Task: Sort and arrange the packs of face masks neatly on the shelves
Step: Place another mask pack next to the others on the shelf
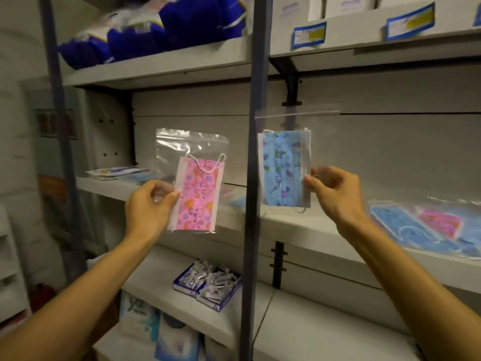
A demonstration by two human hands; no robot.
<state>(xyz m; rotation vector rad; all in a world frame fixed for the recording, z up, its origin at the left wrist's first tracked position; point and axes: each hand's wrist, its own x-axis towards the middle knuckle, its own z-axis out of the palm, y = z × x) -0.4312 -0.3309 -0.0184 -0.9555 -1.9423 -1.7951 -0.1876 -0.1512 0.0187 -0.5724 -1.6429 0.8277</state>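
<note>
Head view. The left hand (149,204) pinches the side edge of a clear zip bag (192,178) containing a pink patterned pleated mask, held upright in front of the middle shelf (299,225). The right hand (335,194) pinches a second clear bag (286,168) containing a blue patterned mask, also upright. More bagged blue and pink masks (421,227) lie flat on that shelf at right. A blue cardboard box (208,285) below holds small wrapped items. Glossy dark-blue packs (156,29) sit on the top shelf.

A shop stockroom, lined with metal shelving (161,71). Labelled white boxes (364,24) sit on its top shelf, bagged face masks (416,225) lower down.
</note>
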